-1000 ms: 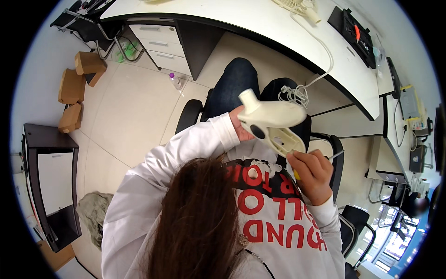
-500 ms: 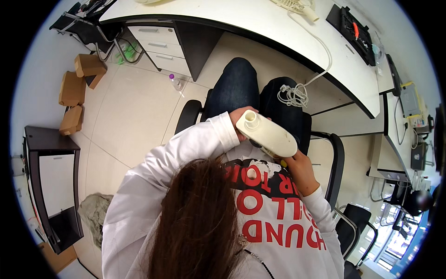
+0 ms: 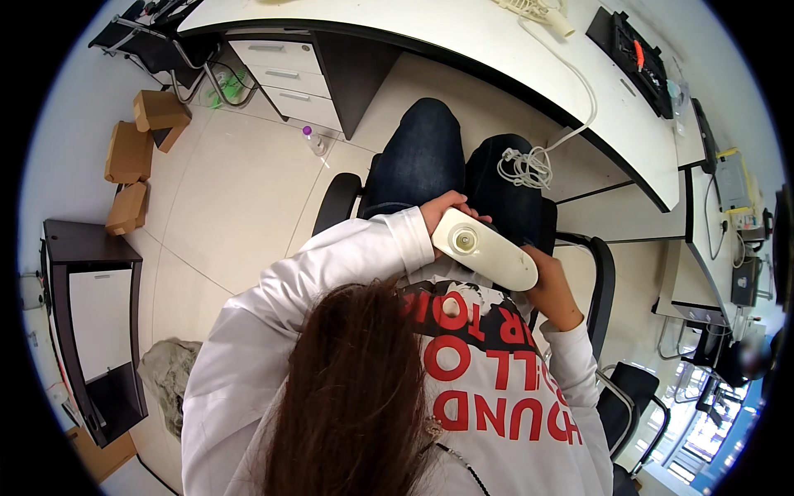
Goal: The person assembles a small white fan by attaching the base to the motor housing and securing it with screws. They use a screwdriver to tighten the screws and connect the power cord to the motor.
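I sit in an office chair with a cream-white elongated appliance (image 3: 488, 250) held over my lap, its flat side with a round fitting facing up. My left hand (image 3: 445, 212) grips its left end from behind. My right hand (image 3: 552, 291) holds its right end from below. A white cable lies in a loose coil (image 3: 524, 168) on my dark trousers and runs up over the edge of the white desk (image 3: 463, 41). My long hair and white sweatshirt hide the lower part of both arms.
The curved desk wraps the front and right, with a drawer unit (image 3: 285, 70) under it. Cardboard boxes (image 3: 132, 149) and a small bottle (image 3: 313, 140) are on the tiled floor to the left. A dark cabinet (image 3: 91, 322) stands at far left.
The appliance has been turned over and brought lower and closer to my body; its nozzle end no longer shows. My right hand has shifted under its right end.
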`<state>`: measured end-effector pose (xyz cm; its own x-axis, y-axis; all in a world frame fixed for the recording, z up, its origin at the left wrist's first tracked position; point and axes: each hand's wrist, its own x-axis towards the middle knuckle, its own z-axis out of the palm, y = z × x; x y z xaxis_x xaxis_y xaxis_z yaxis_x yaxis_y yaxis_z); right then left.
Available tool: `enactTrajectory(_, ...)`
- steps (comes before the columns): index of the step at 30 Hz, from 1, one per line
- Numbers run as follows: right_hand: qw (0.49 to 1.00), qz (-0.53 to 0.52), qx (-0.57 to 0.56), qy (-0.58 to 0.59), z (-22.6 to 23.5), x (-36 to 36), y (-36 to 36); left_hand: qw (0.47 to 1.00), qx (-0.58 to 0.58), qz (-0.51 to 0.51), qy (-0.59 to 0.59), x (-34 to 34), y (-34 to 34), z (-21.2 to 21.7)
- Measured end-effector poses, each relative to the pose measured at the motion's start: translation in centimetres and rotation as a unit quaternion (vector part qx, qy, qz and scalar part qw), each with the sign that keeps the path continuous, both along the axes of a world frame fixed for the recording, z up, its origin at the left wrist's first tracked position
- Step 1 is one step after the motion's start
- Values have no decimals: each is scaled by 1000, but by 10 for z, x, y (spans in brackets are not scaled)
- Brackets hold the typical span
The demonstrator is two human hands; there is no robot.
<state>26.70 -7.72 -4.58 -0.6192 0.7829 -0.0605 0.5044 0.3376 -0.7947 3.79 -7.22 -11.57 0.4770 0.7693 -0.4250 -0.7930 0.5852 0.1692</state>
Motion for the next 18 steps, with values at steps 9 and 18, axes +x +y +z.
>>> enactTrajectory(9, 977, -28, -212, 24, 39, -2, 6, 995, 51, 44, 76, 4, 2, -10)
enactTrajectory(18, 960, -47, -277, -15, 43, -4, 14, 991, -75, 45, 98, 4, 0, 15)
